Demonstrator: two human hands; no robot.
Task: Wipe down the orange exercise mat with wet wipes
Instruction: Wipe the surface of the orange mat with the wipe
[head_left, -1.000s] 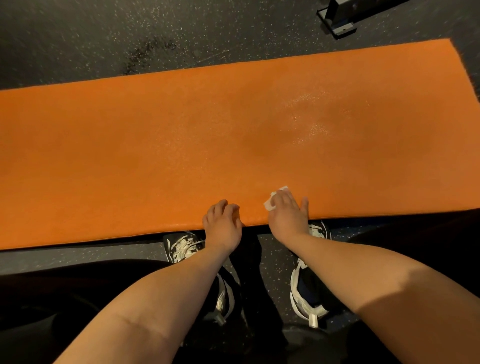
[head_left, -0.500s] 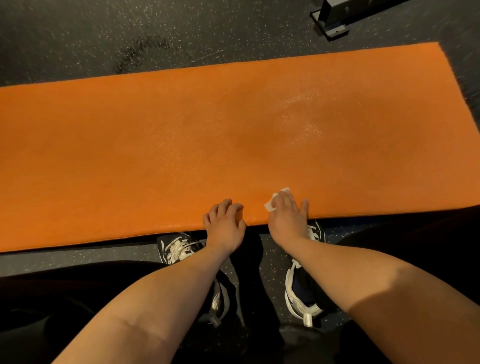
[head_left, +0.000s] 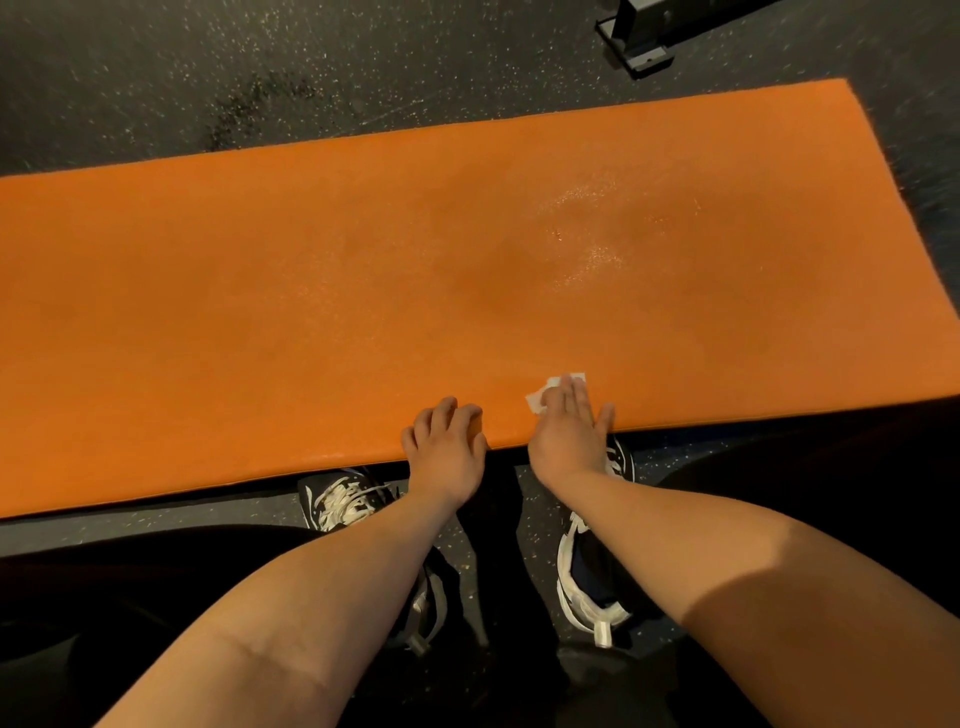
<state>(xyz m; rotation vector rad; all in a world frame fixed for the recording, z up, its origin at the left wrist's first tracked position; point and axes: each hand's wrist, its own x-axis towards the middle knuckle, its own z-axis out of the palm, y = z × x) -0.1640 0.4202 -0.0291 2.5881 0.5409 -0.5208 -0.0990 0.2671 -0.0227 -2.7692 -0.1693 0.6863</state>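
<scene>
The right hand (head_left: 569, 431) presses straight fingers flat on a white wipe (head_left: 536, 401). The left hand (head_left: 447, 441) sets bent fingers on the mat's (head_left: 311, 291) near edge, and I cannot tell whether it grips. The orange mat lies on the speckled floor (head_left: 156, 62), shoes (head_left: 343, 501) just beside its near edge, the wipe on it there.

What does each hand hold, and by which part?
The right hand presses a white wet wipe flat onto the orange mat, covering its near part. The left hand rests, fingers curled, on the mat's near edge; a grip cannot be told.
</scene>
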